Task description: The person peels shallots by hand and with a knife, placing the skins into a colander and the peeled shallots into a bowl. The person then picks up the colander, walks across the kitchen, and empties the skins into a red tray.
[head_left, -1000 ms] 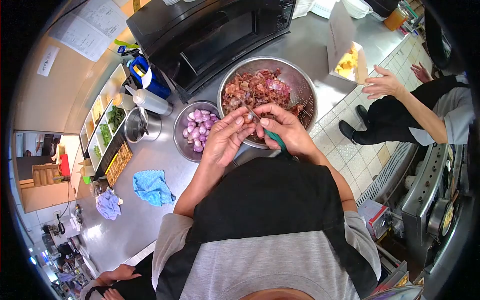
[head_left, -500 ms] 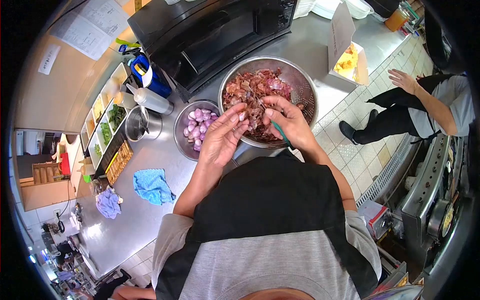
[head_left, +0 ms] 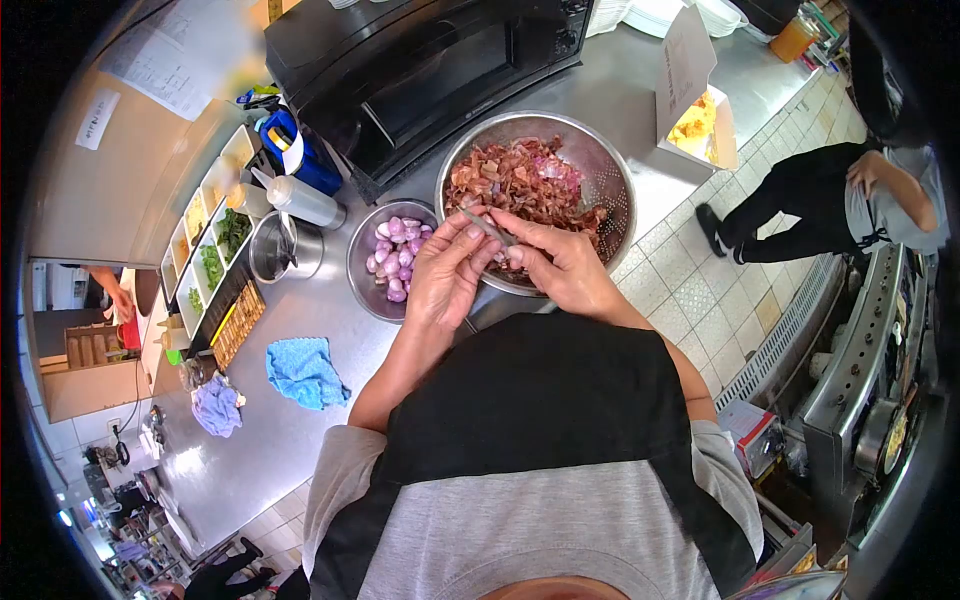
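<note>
- Your left hand (head_left: 445, 275): fingertips pressed together, pinching a shallot (head_left: 512, 256) at the near rim of the colander (head_left: 614, 190). Thumb on top, wrist over the counter edge.
- Your right hand (head_left: 570, 265): closed round a knife (head_left: 488, 227). Thin grey blade shows, angled up-left across the shallot; handle hidden in the fist, thumb laid along the top.
- Shallot: small, pale pink, mostly covered by fingers. Can't tell how much skin is off.
- Colander: round, stainless, perforated wall, shiny. Heaped w/ skins (head_left: 520, 180): papery, curled, red-brown to purple flakes.
- Bowl (head_left: 356, 262): smaller, round, steel, just left of the colander, rims nearly touching. Holds peeled shallots (head_left: 395, 255): smooth, glossy, lilac-pink, oval.
- Progress, as a judgement: well under way. Approx. a dozen-plus peeled bulbs in the bowl, one in hand. Whether unpeeled stock lies under the skins, can't tell, so what's left is unclear.
- Counter (head_left: 330, 330): brushed steel, flat, reflective.
- Cloth (head_left: 305, 372): blue, soft, crumpled, well apart from the bowls, to your left.
- Squeeze bottle (head_left: 300, 203): clear plastic, lying tilted by a steel pot (head_left: 280, 250).
- Oven (head_left: 420, 60): black, boxy, glass door, behind the colander.
- Co-worker (head_left: 860, 195): dark apron, on the tiled floor at far right, apart from your hands.
</note>
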Tool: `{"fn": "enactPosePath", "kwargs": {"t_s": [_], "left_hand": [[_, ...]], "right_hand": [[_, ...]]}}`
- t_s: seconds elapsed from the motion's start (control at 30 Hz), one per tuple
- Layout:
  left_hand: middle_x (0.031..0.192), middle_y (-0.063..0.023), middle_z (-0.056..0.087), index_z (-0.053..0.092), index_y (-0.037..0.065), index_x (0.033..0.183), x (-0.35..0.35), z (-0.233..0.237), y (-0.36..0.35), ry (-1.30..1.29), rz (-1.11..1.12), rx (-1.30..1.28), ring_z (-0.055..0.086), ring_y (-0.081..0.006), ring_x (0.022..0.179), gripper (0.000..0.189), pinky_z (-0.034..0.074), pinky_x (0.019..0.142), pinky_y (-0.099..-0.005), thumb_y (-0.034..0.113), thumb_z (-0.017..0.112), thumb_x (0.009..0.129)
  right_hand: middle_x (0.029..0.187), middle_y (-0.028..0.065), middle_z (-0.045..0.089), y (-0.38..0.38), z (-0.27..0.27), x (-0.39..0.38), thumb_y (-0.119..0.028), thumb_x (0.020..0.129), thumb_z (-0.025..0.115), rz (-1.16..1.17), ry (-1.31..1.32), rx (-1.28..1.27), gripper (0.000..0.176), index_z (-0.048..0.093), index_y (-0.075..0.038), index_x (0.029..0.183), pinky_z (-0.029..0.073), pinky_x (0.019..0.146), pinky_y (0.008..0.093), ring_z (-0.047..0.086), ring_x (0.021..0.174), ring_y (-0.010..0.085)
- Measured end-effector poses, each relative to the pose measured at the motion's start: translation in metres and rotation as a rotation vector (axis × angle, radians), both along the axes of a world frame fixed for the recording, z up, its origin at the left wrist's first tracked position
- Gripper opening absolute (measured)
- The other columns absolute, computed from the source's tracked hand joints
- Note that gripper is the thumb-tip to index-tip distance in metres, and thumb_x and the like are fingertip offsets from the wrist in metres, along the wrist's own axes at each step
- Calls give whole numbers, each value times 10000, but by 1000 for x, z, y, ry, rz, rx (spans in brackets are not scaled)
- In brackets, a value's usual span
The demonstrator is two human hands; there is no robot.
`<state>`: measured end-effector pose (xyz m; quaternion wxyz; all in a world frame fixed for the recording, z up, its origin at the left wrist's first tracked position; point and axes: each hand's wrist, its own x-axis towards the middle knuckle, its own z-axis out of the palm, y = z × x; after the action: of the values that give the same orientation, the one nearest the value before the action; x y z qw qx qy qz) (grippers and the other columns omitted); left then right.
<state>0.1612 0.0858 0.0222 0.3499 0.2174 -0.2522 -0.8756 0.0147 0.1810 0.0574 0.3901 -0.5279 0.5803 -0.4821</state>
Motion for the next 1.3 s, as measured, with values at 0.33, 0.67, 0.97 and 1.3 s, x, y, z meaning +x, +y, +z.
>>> {"fn": "enactPosePath", "kwargs": {"t_s": [0.33, 0.67, 0.97, 1.3], "left_hand": [[1043, -146, 613, 525, -41, 1142, 6, 4, -2, 21, -46, -35, 636, -209, 913, 279, 541, 821, -290, 4, 555, 869], [1100, -156, 582, 453, -48, 1241, 7, -9, -9, 62, -75, -84, 611, -193, 941, 376, 531, 844, -278, 8, 527, 876], [948, -77, 624, 551, 9, 1081, -2, -4, -3, -28, -42, -149, 635, -155, 852, 228, 539, 790, -259, -4, 582, 856], [940, -78, 634, 559, -1, 1073, -3, -1, 1, -55, 0, -222, 643, -143, 826, 227, 554, 765, -248, -18, 578, 847]], "right_hand": [[754, 17, 530, -2, -13, -18, -110, 932, 495, -17, -697, 109, 353, 502, -46, 1280, 345, 433, 196, 438, 506, 71], [757, 20, 531, -2, -20, -23, -116, 935, 480, -3, -469, 113, 366, 478, -99, 1301, 360, 458, 200, 440, 524, 67], [762, 5, 517, 8, 0, -14, -143, 940, 480, 73, -460, 172, 407, 442, -86, 1341, 362, 478, 197, 415, 539, 59], [758, -2, 555, 6, -5, -3, -97, 912, 524, 14, -26, -82, 399, 502, -162, 1305, 416, 542, 187, 468, 572, 50]]}}
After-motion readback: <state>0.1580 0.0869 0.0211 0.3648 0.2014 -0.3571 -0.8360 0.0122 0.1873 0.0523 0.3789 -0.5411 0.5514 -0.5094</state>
